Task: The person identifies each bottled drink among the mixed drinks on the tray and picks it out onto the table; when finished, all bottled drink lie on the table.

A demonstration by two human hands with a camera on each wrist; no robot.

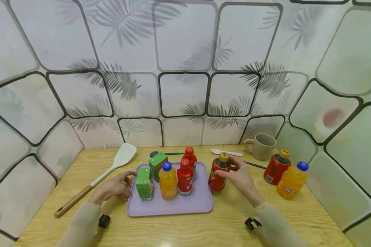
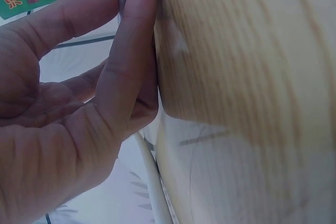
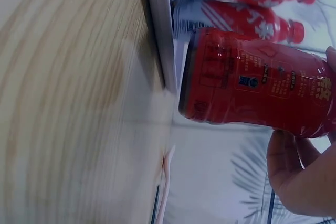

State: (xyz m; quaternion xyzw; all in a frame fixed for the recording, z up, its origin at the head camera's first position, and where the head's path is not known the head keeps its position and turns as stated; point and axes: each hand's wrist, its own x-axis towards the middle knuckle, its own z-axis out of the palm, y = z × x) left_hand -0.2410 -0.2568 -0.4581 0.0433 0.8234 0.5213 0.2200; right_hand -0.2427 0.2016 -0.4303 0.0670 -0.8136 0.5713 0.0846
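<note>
My right hand (image 1: 241, 175) grips a red-labelled drink bottle (image 1: 218, 175) with a dark drink and a yellow cap. In the right wrist view this bottle (image 3: 257, 82) is raised, its base apart from the wood, by the tray's right edge. At the tray's left rim, my left hand (image 1: 118, 187) pinches the lilac tray (image 1: 185, 207) between thumb and finger. On the tray stand a green drink carton (image 1: 144, 185), another green carton (image 1: 157, 164), an orange juice bottle (image 1: 168, 181) with a blue cap, and two red bottles (image 1: 184, 180) with red caps.
Right of my right hand stand another red-labelled bottle (image 1: 276, 168), an orange drink bottle (image 1: 291, 181) and a beige mug (image 1: 263, 146). A pink spoon (image 1: 228, 152) lies at the back. To the left lies a white spatula (image 1: 111, 168) with a wooden handle. Patterned walls enclose the table.
</note>
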